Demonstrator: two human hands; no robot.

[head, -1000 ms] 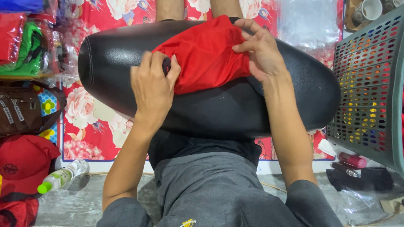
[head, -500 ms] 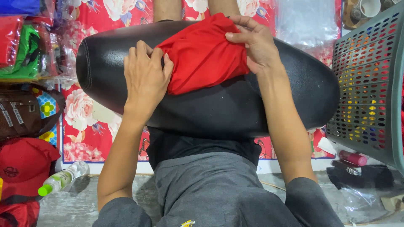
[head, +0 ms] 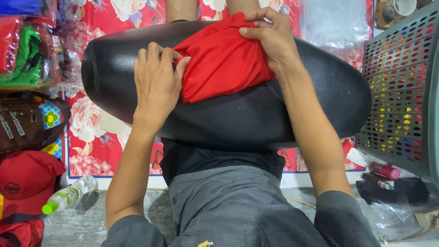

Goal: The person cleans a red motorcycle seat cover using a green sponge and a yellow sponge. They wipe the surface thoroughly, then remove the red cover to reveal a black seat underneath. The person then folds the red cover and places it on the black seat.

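Where the long black padded seat cushion (head: pixel 228 110) lies across the lap, a bunched red fabric piece (head: pixel 219 59) is seen on its upper face, near the middle. The left hand (head: pixel 155 82) is laid flat on the cushion, fingers slightly spread, fingertips pressed against the left edge of the fabric; no closed grasp is visible. The right hand (head: pixel 270 39) is closed on the upper right of the fabric, a fold pinched between thumb and fingers.

Fabric is judged light, soft and limp; it would likely slide on the smooth vinyl-like cushion skin, so folds or edges are best pinched rather than pushed. Cushion is judged bulky, firm under a yielding surface, and best taken at its tapered ends or underside rim.

Left of the cushion, a red cap (head: pixel 25 180) and a clear plastic bottle with green lid (head: pixel 68 195) are noted on the floor. Right of the cushion, a grey perforated plastic basket (head: pixel 402 91) is noted. Beneath the cushion, a red floral mat (head: pixel 91 142) is spread.
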